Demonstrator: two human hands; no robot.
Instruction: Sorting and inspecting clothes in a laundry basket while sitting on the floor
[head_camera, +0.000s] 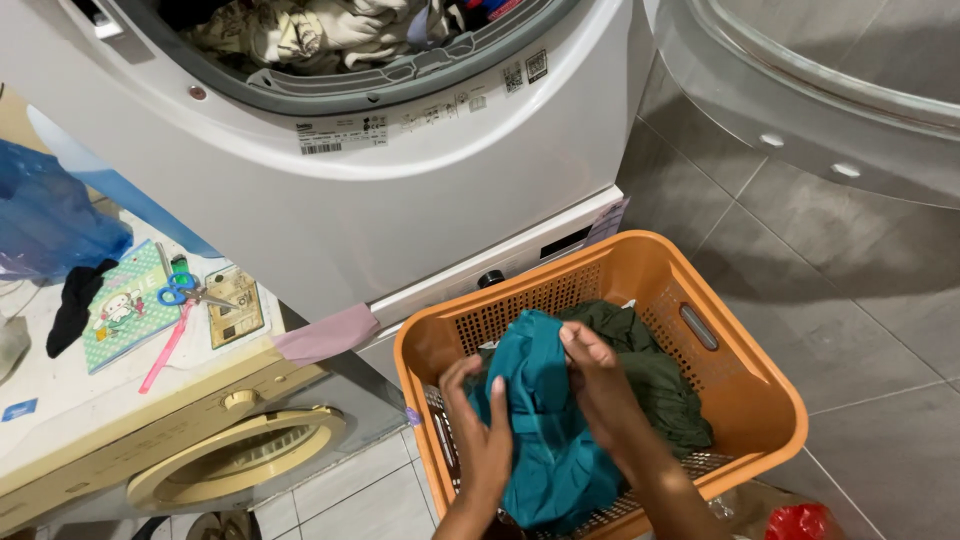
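Head view: both hands clamped on a crumpled teal garment over the orange basket

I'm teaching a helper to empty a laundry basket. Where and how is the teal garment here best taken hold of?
Grip the bunched upper fold of the teal garment, coming from above through the open top of the orange basket. That fold rises above the dark green cloth and sits clear of the walls, so probably it lifts free. Both hands, left and right, already pinch it there.
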